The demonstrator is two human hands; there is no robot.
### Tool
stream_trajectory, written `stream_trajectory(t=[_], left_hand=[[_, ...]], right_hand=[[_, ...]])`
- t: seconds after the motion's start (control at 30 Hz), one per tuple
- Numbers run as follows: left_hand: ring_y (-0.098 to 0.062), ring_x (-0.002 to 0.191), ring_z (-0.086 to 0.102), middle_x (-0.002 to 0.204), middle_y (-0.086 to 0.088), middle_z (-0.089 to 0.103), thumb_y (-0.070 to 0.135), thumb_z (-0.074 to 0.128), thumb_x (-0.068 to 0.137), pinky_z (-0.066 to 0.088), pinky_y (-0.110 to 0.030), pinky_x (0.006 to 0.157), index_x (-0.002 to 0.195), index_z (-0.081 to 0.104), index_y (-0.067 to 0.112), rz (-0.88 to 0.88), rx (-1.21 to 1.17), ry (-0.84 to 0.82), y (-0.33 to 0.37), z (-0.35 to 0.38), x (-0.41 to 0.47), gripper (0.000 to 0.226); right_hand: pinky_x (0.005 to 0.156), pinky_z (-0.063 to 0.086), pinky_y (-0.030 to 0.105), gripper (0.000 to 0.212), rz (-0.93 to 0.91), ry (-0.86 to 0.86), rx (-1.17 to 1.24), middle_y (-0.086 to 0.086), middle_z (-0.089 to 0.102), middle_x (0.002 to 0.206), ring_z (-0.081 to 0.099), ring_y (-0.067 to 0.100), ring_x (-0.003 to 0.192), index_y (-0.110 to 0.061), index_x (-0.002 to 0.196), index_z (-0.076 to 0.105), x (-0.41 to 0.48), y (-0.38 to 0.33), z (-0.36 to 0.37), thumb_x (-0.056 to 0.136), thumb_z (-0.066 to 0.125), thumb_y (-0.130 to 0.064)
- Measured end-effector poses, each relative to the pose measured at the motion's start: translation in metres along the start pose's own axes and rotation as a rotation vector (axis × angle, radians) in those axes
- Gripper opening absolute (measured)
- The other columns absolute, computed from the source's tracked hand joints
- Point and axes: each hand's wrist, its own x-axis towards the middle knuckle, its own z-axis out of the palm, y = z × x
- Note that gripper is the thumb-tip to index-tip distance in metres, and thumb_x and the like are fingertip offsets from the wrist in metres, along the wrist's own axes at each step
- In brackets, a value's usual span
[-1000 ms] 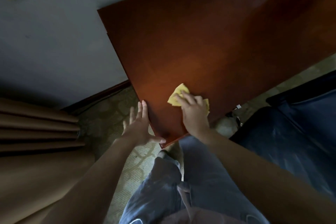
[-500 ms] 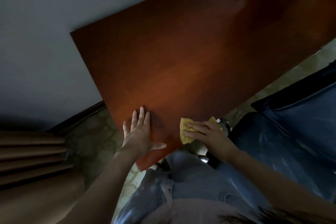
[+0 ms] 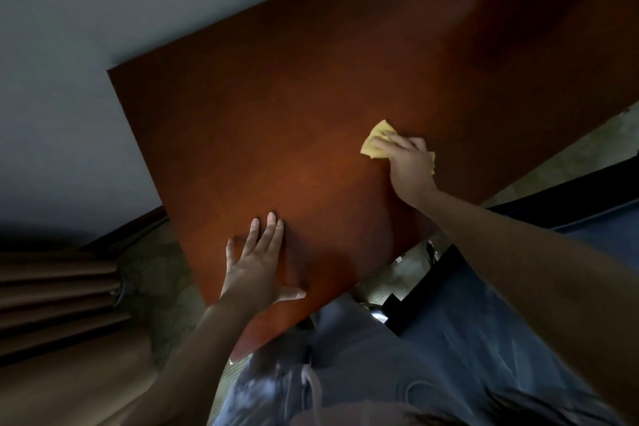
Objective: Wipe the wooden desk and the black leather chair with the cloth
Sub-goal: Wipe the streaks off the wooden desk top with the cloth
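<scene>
A crumpled yellow cloth (image 3: 378, 131) lies on a reddish-brown wooden bench (image 3: 311, 97), toward the right part of its top and a little in from the near edge. The right hand (image 3: 408, 162) rests on top of it. Its grip is closed over the cloth: the fingers bend over the wad and press it against the wood, so that only a yellow corner shows past the fingertips and a thin sliver shows at the far side of the hand. The right forearm reaches in from the lower right of the view.

The left hand (image 3: 257, 266) lies flat on the bench near its left near corner, well apart from the cloth. Its grip is apart and holds nothing: the fingers are straight and close together, pointing away from the person, and the thumb sticks out to the side along the wood.

The bench top is seen from above and sits tilted in the view, with a soft sheen in the middle. Just beyond its near edge, at the lower right, is the black leather chair (image 3: 484, 339), its dark surface catching a bluish light, partly crossed by the right arm. Below the bench the person's faded blue jeans (image 3: 345, 356) are visible.

A plain pale wall (image 3: 103, 10) fills the upper left, with a dark skirting board (image 3: 131, 228) at its foot. A tan pleated curtain (image 3: 52, 287) hangs at the lower left, above a patterned floor (image 3: 155, 270).
</scene>
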Motion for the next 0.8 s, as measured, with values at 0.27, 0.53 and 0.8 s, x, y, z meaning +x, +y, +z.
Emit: stream_trajectory(t=[0.27,0.53,0.8], left_hand=[[-0.014,0.144,-0.022,0.156,0.011,-0.025,0.069,0.062,0.071,-0.009,-0.054,0.113,0.151,-0.015,0.025,-0.036,-0.035,0.035,0.003,0.001,0.001,0.119],[-0.018,0.147,-0.011,0.16,0.007,-0.015,0.068,0.065,0.071,-0.001,-0.048,0.117,0.152,-0.008,0.022,-0.038,0.026,0.032,0.007,-0.008,0.003,0.119],[-0.02,0.146,-0.016,0.156,0.003,-0.026,0.071,0.058,0.074,0.0,-0.046,0.118,0.15,-0.018,0.019,0.022,0.089,-0.074,0.002,-0.019,0.001,0.119]], right_hand=[[0.1,0.032,0.034,0.058,-0.008,-0.013,0.007,-0.006,0.041,0.146,0.039,0.025,0.116,-0.029,0.138,0.046,-0.009,-0.072,0.033,0.088,0.043,0.002],[0.084,0.049,0.045,0.05,-0.398,-0.056,0.093,0.003,0.058,0.131,0.055,0.032,0.102,-0.017,0.124,0.063,-0.078,-0.071,0.033,0.082,0.051,0.008],[0.086,0.047,0.04,0.05,-0.553,-0.222,0.092,0.0,0.058,0.13,0.058,0.031,0.104,-0.019,0.121,0.065,-0.116,0.004,-0.006,0.075,0.059,0.001]])
